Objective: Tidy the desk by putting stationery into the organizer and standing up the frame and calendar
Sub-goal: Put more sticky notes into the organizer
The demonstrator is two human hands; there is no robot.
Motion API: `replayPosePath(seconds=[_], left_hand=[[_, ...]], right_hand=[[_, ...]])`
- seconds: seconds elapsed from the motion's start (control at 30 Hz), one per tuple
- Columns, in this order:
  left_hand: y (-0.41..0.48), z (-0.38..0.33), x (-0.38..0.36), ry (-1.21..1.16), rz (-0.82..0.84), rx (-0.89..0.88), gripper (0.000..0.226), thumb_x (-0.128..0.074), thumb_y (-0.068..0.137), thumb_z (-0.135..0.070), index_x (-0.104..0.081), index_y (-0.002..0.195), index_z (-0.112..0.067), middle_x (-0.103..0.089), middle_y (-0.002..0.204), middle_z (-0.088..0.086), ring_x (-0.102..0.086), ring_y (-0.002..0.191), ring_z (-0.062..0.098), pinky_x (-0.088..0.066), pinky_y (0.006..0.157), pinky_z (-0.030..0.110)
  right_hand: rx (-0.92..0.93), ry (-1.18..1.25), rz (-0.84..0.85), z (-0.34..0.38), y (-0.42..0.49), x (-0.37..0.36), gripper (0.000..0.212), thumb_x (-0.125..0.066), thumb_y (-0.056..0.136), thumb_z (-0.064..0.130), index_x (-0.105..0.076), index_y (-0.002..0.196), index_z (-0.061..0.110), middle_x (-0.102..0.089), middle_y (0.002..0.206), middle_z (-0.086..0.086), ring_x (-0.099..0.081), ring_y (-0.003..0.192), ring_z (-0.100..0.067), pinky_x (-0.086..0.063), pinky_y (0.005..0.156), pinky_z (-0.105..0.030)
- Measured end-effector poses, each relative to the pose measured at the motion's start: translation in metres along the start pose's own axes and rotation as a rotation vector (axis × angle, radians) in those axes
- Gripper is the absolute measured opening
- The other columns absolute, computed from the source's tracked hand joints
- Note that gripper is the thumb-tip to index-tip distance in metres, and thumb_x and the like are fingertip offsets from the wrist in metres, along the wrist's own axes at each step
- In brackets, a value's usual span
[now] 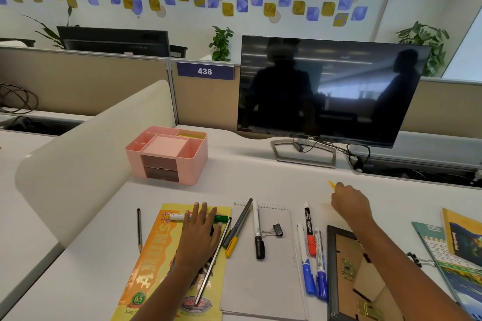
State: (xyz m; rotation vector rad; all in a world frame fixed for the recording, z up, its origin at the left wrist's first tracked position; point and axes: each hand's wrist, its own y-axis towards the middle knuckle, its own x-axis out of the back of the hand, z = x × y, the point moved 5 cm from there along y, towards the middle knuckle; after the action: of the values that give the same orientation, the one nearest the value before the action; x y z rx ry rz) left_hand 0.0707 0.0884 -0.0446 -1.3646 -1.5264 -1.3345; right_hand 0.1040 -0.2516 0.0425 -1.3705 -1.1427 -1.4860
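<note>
A pink desk organizer (167,155) stands at the back left of the desk. My left hand (199,232) lies flat, fingers straight, on a yellow booklet (156,263), over a green-capped marker (220,218). My right hand (350,202) pinches a thin yellow thing (331,184) just above the desk. A dark photo frame (339,276) lies face down under my right forearm. The calendar (443,263) lies flat at the right. On a grey notepad (260,281) rest a black pen (258,232), a yellow-capped pen (236,229) and a binder clip (273,230). Red and blue markers (311,255) lie beside it.
A pencil (139,229) lies left of the booklet, and a silver rod-like pen (212,263) crosses it. A Dell monitor (328,91) stands at the back with cables by its foot. A white curved divider (91,161) bounds the left side. A book (461,237) lies on the calendar.
</note>
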Motion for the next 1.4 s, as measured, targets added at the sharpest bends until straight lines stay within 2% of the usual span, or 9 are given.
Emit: replayPosePath(seconds=[0.1, 0.23, 0.33, 0.4, 0.53, 0.67, 0.93, 1.13, 1.4], left_hand=[[0.001, 0.0, 0.003, 0.014, -0.011, -0.006, 0.068, -0.005, 0.099, -0.043, -0.063, 0.112, -0.01, -0.065, 0.115, 0.019, -0.059, 0.107, 0.041, -0.021, 0.098, 0.042], [0.003, 0.005, 0.012, 0.002, -0.034, -0.028, 0.056, -0.006, 0.099, -0.043, -0.049, 0.119, -0.014, -0.064, 0.116, 0.018, -0.059, 0.109, 0.039, -0.019, 0.1, 0.043], [0.01, 0.018, 0.019, 0.016, -0.028, -0.03, 0.06, -0.005, 0.099, -0.043, -0.054, 0.117, -0.014, -0.066, 0.114, 0.017, -0.06, 0.108, 0.037, -0.026, 0.098, 0.046], [0.015, 0.029, 0.023, 0.043, 0.012, -0.008, 0.069, -0.004, 0.099, -0.043, -0.065, 0.111, -0.013, -0.067, 0.112, 0.015, -0.062, 0.106, 0.035, -0.044, 0.092, 0.048], [0.025, 0.047, 0.024, 0.066, 0.017, -0.013, 0.074, -0.005, 0.098, -0.044, -0.071, 0.101, -0.013, -0.07, 0.105, 0.014, -0.065, 0.101, 0.033, -0.05, 0.078, 0.053], [0.031, 0.051, 0.026, 0.006, -0.006, -0.085, 0.055, -0.024, 0.093, -0.042, -0.072, 0.093, -0.014, -0.073, 0.094, 0.007, -0.07, 0.09, 0.026, -0.055, 0.074, 0.042], [0.029, 0.056, 0.015, -0.097, 0.004, -0.144, 0.042, -0.035, 0.085, -0.037, -0.071, 0.093, -0.015, -0.072, 0.099, 0.007, -0.069, 0.09, 0.021, -0.055, 0.076, 0.035], [0.025, 0.057, 0.016, -0.153, -0.034, -0.104, 0.067, -0.008, 0.099, -0.042, -0.07, 0.098, -0.017, -0.072, 0.102, 0.002, -0.068, 0.096, 0.019, -0.053, 0.082, 0.035], [0.027, 0.057, 0.017, -0.168, -0.011, -0.082, 0.068, -0.006, 0.099, -0.044, -0.07, 0.098, -0.02, -0.072, 0.102, -0.001, -0.068, 0.095, 0.017, -0.054, 0.08, 0.035]], right_hand=[[0.069, 0.157, -0.111, 0.026, 0.002, 0.029, 0.025, -0.035, 0.093, 0.006, -0.049, 0.112, -0.004, -0.063, 0.105, -0.024, -0.06, 0.093, -0.04, -0.047, 0.073, -0.041], [0.218, 0.423, -0.204, 0.082, 0.002, 0.064, 0.024, -0.033, 0.093, 0.006, -0.052, 0.104, -0.005, -0.06, 0.098, -0.026, -0.055, 0.084, -0.037, -0.034, 0.064, -0.037], [0.348, 0.499, -0.241, 0.13, -0.001, 0.082, 0.027, -0.035, 0.094, 0.006, -0.053, 0.111, -0.003, -0.06, 0.107, -0.025, -0.055, 0.098, -0.038, -0.041, 0.077, -0.041], [0.406, 0.512, -0.258, 0.16, -0.003, 0.09, 0.028, -0.035, 0.095, 0.009, -0.053, 0.115, 0.0, -0.061, 0.111, -0.021, -0.056, 0.101, -0.035, -0.043, 0.085, -0.043], [0.504, 0.509, -0.341, 0.211, -0.006, 0.099, 0.027, -0.035, 0.096, 0.014, -0.054, 0.114, 0.008, -0.065, 0.107, -0.015, -0.06, 0.094, -0.032, -0.048, 0.075, -0.041], [0.517, 0.578, -0.392, 0.25, -0.003, 0.11, 0.026, -0.035, 0.097, 0.012, -0.055, 0.111, 0.005, -0.066, 0.1, -0.018, -0.061, 0.088, -0.035, -0.038, 0.063, -0.033], [0.482, 0.702, -0.363, 0.306, 0.018, 0.118, 0.03, -0.037, 0.096, 0.017, -0.052, 0.116, 0.001, -0.065, 0.102, -0.021, -0.061, 0.09, -0.032, -0.04, 0.069, -0.03], [0.388, 0.722, -0.338, 0.329, 0.048, 0.098, 0.027, -0.034, 0.098, 0.017, -0.053, 0.109, 0.001, -0.065, 0.096, -0.021, -0.061, 0.084, -0.03, -0.039, 0.064, -0.028], [0.404, 0.674, -0.265, 0.353, 0.061, 0.069, 0.024, -0.038, 0.096, 0.013, -0.051, 0.113, 0.002, -0.063, 0.105, -0.023, -0.06, 0.094, -0.038, -0.047, 0.073, -0.039]])
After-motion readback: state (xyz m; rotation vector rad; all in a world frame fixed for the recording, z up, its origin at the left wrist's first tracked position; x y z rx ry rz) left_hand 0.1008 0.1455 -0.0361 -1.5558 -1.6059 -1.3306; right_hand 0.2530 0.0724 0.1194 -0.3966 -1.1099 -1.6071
